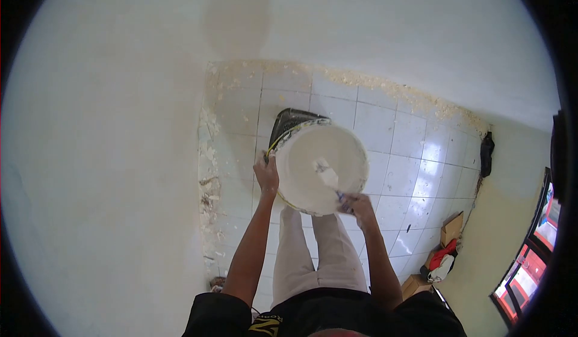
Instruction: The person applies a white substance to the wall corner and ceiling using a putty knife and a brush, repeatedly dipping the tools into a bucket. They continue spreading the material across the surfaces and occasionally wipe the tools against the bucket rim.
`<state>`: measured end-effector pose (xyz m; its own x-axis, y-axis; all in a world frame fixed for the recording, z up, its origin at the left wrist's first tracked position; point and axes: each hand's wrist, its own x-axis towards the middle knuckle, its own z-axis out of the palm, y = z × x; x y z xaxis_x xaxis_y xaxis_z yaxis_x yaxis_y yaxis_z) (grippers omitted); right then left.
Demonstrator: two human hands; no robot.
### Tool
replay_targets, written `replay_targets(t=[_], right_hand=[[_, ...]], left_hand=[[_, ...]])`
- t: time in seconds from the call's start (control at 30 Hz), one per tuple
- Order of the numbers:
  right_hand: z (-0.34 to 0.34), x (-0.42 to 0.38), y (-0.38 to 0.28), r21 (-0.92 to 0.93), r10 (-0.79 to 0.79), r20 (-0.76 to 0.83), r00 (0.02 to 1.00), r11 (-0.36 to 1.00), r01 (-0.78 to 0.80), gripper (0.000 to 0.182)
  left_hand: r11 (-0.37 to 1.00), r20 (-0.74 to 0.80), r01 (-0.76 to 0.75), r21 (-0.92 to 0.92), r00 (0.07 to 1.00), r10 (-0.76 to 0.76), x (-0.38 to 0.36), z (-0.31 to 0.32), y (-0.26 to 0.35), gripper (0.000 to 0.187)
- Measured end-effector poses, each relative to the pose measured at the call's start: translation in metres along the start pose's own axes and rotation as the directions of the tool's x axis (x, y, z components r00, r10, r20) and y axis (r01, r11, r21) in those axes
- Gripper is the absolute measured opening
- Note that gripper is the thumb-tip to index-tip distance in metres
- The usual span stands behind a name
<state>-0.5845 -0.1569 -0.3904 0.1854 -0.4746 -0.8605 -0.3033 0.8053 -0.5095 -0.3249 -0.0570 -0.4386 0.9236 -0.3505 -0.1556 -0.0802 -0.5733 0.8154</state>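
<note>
A large round bucket (pixel 365 156) of white paint fills the middle of the view, its rim streaked with paint. My left hand (pixel 267 173) is closed at its left edge, where a thin yellow-and-black strip or handle runs along the rim. In my right hand (pixel 357 207), at the lower right of the bucket, a paintbrush (pixel 328 177) is gripped by its handle. The white-coated bristles point up and left, over the paint inside the bucket. A black paint tray (pixel 288 120) shows partly behind the bucket; the rest of it is hidden.
Pale tiles (pixel 385 126) cover the floor, with flaked plaster (pixel 208 150) along the left wall's foot. At right lie a dark object (pixel 486 154), an open cardboard box (pixel 451 228) and red and white cloth (pixel 442 262). A window (pixel 527 259) is beyond.
</note>
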Motion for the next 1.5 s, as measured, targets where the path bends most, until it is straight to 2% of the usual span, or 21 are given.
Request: replay_targets(t=[0.07, 0.23, 0.27, 0.3, 0.37, 0.43, 0.47, 0.5, 0.53, 0.57, 0.73, 0.8, 0.9, 1.1, 1.23, 1.3, 1.33, 1.4, 1.43, 1.47, 1.5], right_hand=[[-0.008, -0.006, 0.007, -0.128, 0.132, 0.292, 0.947, 0.987, -0.098, 0.022], [0.008, -0.023, -0.005, -0.054, 0.045, 0.381, 0.923, 0.998, -0.026, 0.016], [0.014, -0.033, -0.013, 0.001, 0.034, 0.408, 0.912, 0.999, -0.038, 0.014], [0.032, -0.046, -0.042, 0.019, -0.040, 0.399, 0.916, 0.999, 0.035, 0.013], [0.053, -0.028, -0.074, -0.120, -0.272, 0.416, 0.868, 0.930, 0.349, 0.014], [0.089, -0.023, -0.136, -0.282, -0.438, 0.295, 0.849, 0.809, 0.515, 0.017], [0.106, -0.010, -0.157, -0.161, -0.547, 0.278, 0.790, 0.784, 0.599, 0.020], [0.120, 0.023, -0.176, -0.222, -0.693, 0.252, 0.675, 0.638, 0.737, 0.019], [0.143, 0.001, -0.220, 0.034, -0.696, 0.239, 0.678, 0.703, 0.710, 0.018], [0.155, 0.011, -0.249, -0.074, -0.738, 0.225, 0.636, 0.638, 0.767, 0.017], [0.206, 0.019, -0.357, -0.043, -0.862, 0.075, 0.502, 0.500, 0.865, 0.017], [0.218, 0.027, -0.381, -0.124, -0.941, -0.002, 0.338, 0.335, 0.934, 0.017], [0.227, 0.045, -0.397, -0.096, -0.932, -0.046, 0.359, 0.362, 0.927, 0.018], [0.246, 0.158, -0.358, -0.304, -0.919, -0.148, 0.364, 0.393, 0.868, 0.016], [0.244, 0.231, -0.317, -0.227, -0.891, -0.147, 0.430, 0.454, 0.862, 0.015], [0.240, 0.222, -0.300, -0.063, -0.655, -0.094, 0.749, 0.755, 0.653, 0.016], [0.234, 0.232, -0.290, -0.062, -0.658, -0.108, 0.745, 0.753, 0.655, 0.016], [0.222, 0.251, -0.268, 0.578, -0.550, 0.149, 0.822, 0.723, 0.379, 0.017], [0.224, 0.269, -0.269, 0.571, -0.549, 0.150, 0.822, 0.727, 0.382, 0.017], [0.226, 0.290, -0.276, 0.053, -0.754, -0.049, 0.655, 0.653, 0.756, 0.015], [0.225, 0.301, -0.276, -0.513, -0.924, -0.068, 0.375, 0.355, 0.782, 0.014]], left_hand=[[1.000, 0.014, -0.011, -0.016, 1.000, 0.012, 0.000, 0.000, -0.006, 0.021], [0.987, -0.044, -0.143, 0.074, 0.988, 0.146, 0.003, 0.002, -0.011, 0.024], [0.997, 0.014, -0.062, 0.054, 0.998, 0.062, 0.001, -0.005, 0.002, 0.024], [0.999, 0.077, 0.021, 0.042, 0.997, -0.025, -0.002, -0.008, 0.011, 0.025], [0.997, 0.039, -0.017, 0.071, 0.999, 0.015, -0.002, 0.003, -0.020, 0.025], [0.993, 0.000, -0.053, 0.108, 0.999, 0.053, 0.001, 0.007, -0.026, 0.026], [0.997, 0.049, 0.029, 0.075, 0.998, -0.033, 0.000, 0.002, -0.013, 0.027], [0.992, 0.098, 0.113, 0.048, 0.988, -0.118, 0.000, -0.002, -0.005, 0.029], [0.992, 0.095, 0.112, 0.055, 0.989, -0.117, 0.000, -0.002, -0.005, 0.029], [0.992, 0.088, 0.112, 0.066, 0.989, -0.118, 0.000, -0.002, -0.005, 0.029], [0.994, -0.007, -0.020, 0.108, 1.000, 0.021, 0.000, 0.009, -0.025, 0.022], [0.992, -0.022, -0.034, 0.119, 0.999, 0.037, 0.001, 0.008, -0.018, 0.021], [0.992, 0.089, 0.111, 0.064, 0.989, -0.116, 0.001, 0.001, -0.006, 0.026], [0.996, 0.123, 0.091, 0.025, 0.988, -0.094, 0.004, 0.001, -0.009, 0.023], [0.999, 0.103, 0.037, 0.015, 0.994, -0.038, 0.003, 0.005, -0.013, 0.022], [1.000, 0.122, 0.006, 0.011, 0.993, -0.007, 0.004, 0.006, -0.027, 0.019], [1.000, 0.134, -0.003, 0.008, 0.991, 0.002, 0.008, 0.005, -0.028, 0.019], [0.999, 0.145, 0.045, 0.025, 0.988, -0.048, 0.004, 0.003, -0.025, 0.016], [0.999, 0.145, 0.051, 0.019, 0.988, -0.053, 0.005, 0.007, -0.028, 0.016], [1.000, 0.124, 0.008, 0.023, 0.992, -0.010, 0.004, 0.009, -0.033, 0.016], [0.999, 0.105, -0.036, 0.032, 0.994, 0.033, 0.001, 0.007, -0.036, 0.016]])
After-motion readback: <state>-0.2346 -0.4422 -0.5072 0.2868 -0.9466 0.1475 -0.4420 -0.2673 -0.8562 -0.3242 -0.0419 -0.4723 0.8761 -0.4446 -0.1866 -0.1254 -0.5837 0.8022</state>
